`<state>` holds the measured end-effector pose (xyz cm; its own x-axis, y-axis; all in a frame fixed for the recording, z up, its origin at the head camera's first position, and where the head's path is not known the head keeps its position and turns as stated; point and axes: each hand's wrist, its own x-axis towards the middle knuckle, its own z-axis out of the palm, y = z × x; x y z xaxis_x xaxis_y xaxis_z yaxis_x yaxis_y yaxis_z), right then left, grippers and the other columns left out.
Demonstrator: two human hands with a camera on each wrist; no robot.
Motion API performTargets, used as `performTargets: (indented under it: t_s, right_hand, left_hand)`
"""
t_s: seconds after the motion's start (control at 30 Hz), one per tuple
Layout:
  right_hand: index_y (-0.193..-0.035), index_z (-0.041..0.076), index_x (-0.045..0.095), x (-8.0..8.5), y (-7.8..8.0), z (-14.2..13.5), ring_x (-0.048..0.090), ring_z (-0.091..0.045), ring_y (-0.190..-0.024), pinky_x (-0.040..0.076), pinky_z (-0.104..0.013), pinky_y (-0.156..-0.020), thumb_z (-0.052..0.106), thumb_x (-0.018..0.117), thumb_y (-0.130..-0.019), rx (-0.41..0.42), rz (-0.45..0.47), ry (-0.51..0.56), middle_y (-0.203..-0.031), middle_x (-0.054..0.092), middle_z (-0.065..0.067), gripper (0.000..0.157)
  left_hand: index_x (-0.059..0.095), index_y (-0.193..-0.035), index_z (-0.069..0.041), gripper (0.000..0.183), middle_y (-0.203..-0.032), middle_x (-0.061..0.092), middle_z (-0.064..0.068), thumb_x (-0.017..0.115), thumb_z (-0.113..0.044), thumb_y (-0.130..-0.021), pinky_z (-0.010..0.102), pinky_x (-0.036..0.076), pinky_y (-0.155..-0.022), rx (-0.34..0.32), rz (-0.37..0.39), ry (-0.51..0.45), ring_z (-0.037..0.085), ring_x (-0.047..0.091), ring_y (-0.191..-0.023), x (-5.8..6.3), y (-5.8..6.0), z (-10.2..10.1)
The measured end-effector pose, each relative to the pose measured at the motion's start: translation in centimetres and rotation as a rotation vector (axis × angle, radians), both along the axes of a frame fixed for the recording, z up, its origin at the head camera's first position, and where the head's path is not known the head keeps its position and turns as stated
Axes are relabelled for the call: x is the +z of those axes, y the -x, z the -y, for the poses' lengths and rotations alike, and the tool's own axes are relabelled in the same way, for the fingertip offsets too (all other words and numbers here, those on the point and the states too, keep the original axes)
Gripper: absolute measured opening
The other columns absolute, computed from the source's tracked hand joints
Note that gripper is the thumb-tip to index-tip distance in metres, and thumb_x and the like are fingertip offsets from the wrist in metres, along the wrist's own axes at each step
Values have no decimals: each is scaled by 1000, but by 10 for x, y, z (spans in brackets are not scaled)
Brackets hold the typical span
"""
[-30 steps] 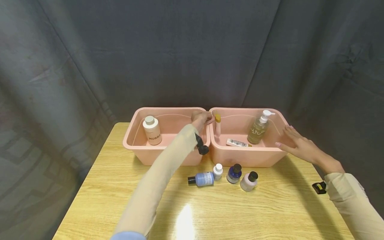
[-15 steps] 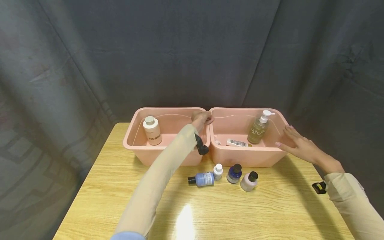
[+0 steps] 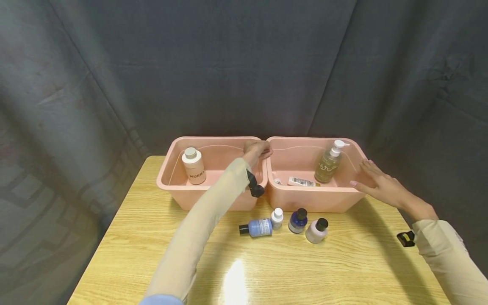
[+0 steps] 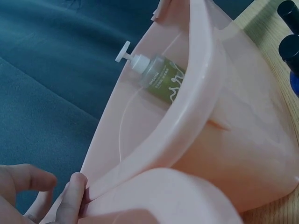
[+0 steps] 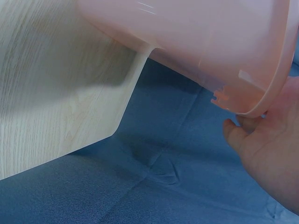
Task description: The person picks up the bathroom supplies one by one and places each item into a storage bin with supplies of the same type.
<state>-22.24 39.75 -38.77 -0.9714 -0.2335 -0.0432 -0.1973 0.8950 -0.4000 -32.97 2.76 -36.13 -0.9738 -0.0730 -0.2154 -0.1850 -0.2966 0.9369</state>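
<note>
My left hand point(image 3: 256, 151) is at the adjoining rims of the left bin point(image 3: 211, 191) and the right bin point(image 3: 316, 195), both pink plastic. In the left wrist view its fingers point(image 4: 72, 198) bend loosely at the rims, with nothing held between them. Below it in the right bin, a small whitish end of a tube point(image 3: 278, 181) shows; the front wall hides most of it. A white tube point(image 3: 301, 182) with a gold cap lies beside a green pump bottle point(image 3: 328, 165). My right hand point(image 3: 381, 186) rests on the right bin's outer end, fingers extended along the rim.
A white bottle point(image 3: 193, 166) stands in the left bin. On the wooden table point(image 3: 267, 271) before the bins are a lying blue bottle point(image 3: 260, 227), a small white bottle point(image 3: 277, 218), a dark blue bottle point(image 3: 298, 221) and a pale pink bottle point(image 3: 316, 231). A dark curtain point(image 3: 228, 67) hangs behind.
A second ago a gold-capped tube stood upright by my left fingers inside the right bin. It has dropped, and only a whitish bit shows low down. Both hands are nearly still.
</note>
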Motion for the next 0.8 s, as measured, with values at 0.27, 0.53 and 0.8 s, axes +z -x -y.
performTargets:
  t_s: [0.27, 0.53, 0.8]
  right_hand:
    - [-156, 0, 11, -1, 0, 0, -4, -46, -146, 8, -84, -97, 50, 53, -99, -1, 2, -3, -163, -4, -21, 88]
    - [-156, -1, 12, 1, 0, 0, -3, -45, -147, 10, -83, -98, 49, 54, -98, 1, -1, 3, -163, -4, -21, 87]
    - [-156, -1, 13, 2, -1, 1, -4, -42, -147, 10, -83, -98, 49, 54, -98, 3, -4, 5, -163, -3, -20, 87]
  left_hand:
    - [63, -112, 17, 25, -113, 64, 34, 60, 8, -89, 37, 57, -87, -90, -20, -6, 35, 68, -97, 2, 2, 6]
    - [58, -122, 17, 31, -119, 62, 33, 59, 3, -94, 39, 53, -93, -158, -15, -20, 40, 63, -111, 8, 1, 13]
    - [58, -124, 17, 34, -119, 63, 32, 59, 3, -93, 38, 53, -93, -175, 4, -28, 34, 67, -104, 11, -1, 16]
